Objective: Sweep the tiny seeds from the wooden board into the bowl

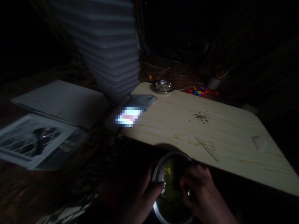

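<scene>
A round metal bowl (159, 170) is below the table's near edge, with small yellow-green grains or beans (171, 177) inside. My left hand (149, 196) grips its left side, the thumb hooked over the rim into the bowl. Over the bowl's right side, my right hand (199, 185) is closed, knuckles up. A small bright glint shows by its fingers; what they hold is too dark to make out.
On the wooden table (173, 124) lie scattered small grains (201, 117), a clear set square (208, 148), a grey cloth (143, 101), a lit screen (129, 116) and a second metal bowl (163, 87). White stacked trays (112, 53) rise behind; a plastic crate (35, 140) sits left.
</scene>
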Available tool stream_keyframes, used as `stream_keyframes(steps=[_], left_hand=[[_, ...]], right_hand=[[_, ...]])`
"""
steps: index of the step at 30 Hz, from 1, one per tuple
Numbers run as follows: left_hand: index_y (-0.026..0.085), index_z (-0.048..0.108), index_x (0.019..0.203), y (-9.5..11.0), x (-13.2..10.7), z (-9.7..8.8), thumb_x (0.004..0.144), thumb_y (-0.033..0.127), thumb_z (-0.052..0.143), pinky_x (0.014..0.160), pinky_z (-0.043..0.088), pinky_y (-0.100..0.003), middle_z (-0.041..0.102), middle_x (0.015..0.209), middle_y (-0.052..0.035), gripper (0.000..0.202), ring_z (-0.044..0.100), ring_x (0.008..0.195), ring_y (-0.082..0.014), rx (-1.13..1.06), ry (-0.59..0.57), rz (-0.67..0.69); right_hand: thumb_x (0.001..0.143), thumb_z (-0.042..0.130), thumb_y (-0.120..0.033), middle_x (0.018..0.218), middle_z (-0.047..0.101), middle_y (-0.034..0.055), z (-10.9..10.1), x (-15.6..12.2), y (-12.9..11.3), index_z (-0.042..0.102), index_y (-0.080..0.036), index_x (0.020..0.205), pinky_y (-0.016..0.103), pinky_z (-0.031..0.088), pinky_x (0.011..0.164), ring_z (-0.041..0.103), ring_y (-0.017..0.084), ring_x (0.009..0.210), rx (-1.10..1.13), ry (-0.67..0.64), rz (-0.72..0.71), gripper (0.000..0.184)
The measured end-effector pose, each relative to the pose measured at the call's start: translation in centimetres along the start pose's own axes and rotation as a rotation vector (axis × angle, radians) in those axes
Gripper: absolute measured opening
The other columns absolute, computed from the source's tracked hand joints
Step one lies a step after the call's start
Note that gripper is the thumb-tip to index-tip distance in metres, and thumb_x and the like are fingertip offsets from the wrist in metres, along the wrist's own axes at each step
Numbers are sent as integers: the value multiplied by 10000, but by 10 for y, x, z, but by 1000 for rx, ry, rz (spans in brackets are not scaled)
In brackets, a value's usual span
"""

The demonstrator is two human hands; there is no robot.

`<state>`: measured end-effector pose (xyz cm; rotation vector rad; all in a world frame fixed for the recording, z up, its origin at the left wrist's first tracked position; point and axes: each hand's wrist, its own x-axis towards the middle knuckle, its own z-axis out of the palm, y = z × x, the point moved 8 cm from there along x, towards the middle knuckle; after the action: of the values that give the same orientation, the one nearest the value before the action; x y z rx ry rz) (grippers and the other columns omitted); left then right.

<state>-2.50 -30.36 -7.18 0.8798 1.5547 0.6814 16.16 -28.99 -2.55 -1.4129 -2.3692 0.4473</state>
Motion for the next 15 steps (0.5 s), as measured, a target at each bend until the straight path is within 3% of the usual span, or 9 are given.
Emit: stream_keyframes(steps=[3, 9, 15], left_hand=[[333, 707, 1133, 0, 1, 1, 652, 404, 736, 1210, 24, -487, 565, 1415, -21, 486, 349, 1407, -356, 29, 4, 46], [344, 634, 1241, -6, 2, 6, 689, 421, 695, 1207, 83, -499, 535, 1443, -6, 561, 352, 1409, -337, -36, -24, -39], [334, 523, 1358, -6, 0, 5, 724, 458, 659, 1212, 117, -472, 475, 1492, -11, 661, 305, 1434, -324, 3, -44, -49]], right_hand=[[762, 583, -99, 890, 650, 14, -14, -4, 8, 648, -267, 872, 387, 377, 784, 573, 241, 877, 88, 41, 47, 212], [767, 555, -93, 837, 655, 3, -22, -17, 27, 607, -252, 844, 363, 460, 775, 600, 210, 858, 353, 108, 105, 184], [814, 546, -91, 929, 714, 21, -17, -13, 16, 647, -262, 950, 389, 476, 808, 643, 221, 897, 249, 73, 39, 241]])
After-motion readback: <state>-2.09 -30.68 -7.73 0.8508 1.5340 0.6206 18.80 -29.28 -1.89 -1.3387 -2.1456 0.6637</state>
